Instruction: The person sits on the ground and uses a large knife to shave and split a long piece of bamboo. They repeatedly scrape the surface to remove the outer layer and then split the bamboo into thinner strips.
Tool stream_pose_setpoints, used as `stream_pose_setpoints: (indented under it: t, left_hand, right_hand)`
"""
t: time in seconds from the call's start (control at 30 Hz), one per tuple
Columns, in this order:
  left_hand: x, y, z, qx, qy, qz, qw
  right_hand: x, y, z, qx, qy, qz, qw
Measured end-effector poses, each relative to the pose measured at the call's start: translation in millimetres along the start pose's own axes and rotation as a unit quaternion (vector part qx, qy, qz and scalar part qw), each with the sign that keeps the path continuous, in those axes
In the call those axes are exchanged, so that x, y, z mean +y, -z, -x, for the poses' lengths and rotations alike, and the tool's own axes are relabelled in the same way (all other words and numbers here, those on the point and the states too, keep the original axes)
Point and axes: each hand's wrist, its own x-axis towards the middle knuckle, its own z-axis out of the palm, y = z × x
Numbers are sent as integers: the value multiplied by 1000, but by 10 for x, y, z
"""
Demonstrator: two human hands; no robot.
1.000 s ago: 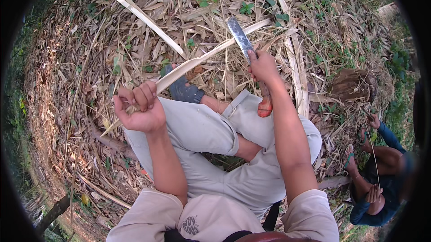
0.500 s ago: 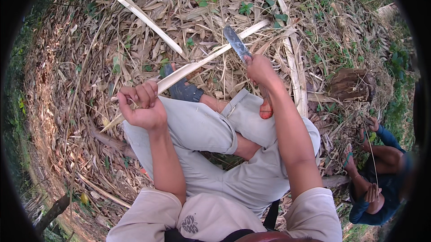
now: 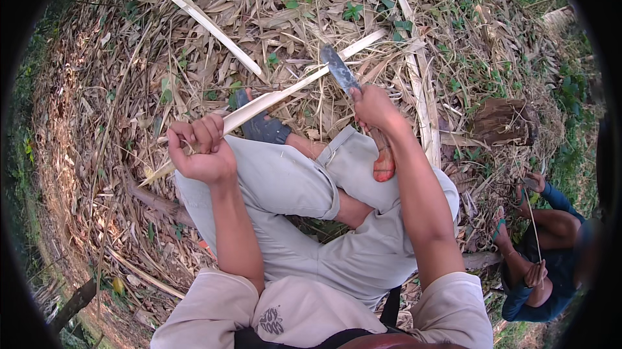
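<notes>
My left hand (image 3: pixel 202 148) is closed around the near end of a long, pale split bamboo strip (image 3: pixel 249 111). The strip slants away to the upper right, and its pointed tail sticks out below my fist. In my right hand (image 3: pixel 374 107) is a large knife (image 3: pixel 340 69) with a broad, dark, stained blade. Its long wooden handle ends in an orange-red butt that hangs over my trouser leg. The blade lies across the strip at its far half, seemingly touching it. My sandaled foot (image 3: pixel 265 127) is just under the strip.
Dry leaves cover the ground. Other pale strips (image 3: pixel 210 25) lie at the upper left, and long ones (image 3: pixel 420 83) stretch along the right. A cut stump (image 3: pixel 505 122) stands at the right. Beyond it, another person (image 3: pixel 544 265) sits holding a thin strip.
The knife has moved slightly toward me along the strip, its handle lower. My left hand has shifted a little left with the strip. The other person's hands have moved slightly.
</notes>
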Motion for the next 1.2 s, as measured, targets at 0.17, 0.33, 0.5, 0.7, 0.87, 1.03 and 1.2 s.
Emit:
stream_pose_setpoints:
  t: [0.17,0.33,0.5,0.7,0.87,1.03,1.2]
  left_hand:
    - [21,13,-30,-5,-3,28,1000]
    - [-24,-50,-18,-29,2,65,997]
    - [1,-46,-27,-39,2,58,998]
    - [-16,-54,-21,-27,2,63,998]
    - [-37,-42,-29,-14,1,55,998]
    - [-76,14,-47,27,7,36,999]
    - [-50,-21,-28,15,10,56,998]
  right_hand:
    - [-21,31,27,5,-27,-119,992]
    - [108,58,-104,76,0,-149,986]
    - [-31,62,-44,95,13,-144,985]
    - [16,55,-127,74,-5,-107,991]
    - [34,-27,-142,42,-1,-104,994]
    - [-171,-281,73,-25,36,-87,995]
    - [-184,-134,117,-21,9,-155,988]
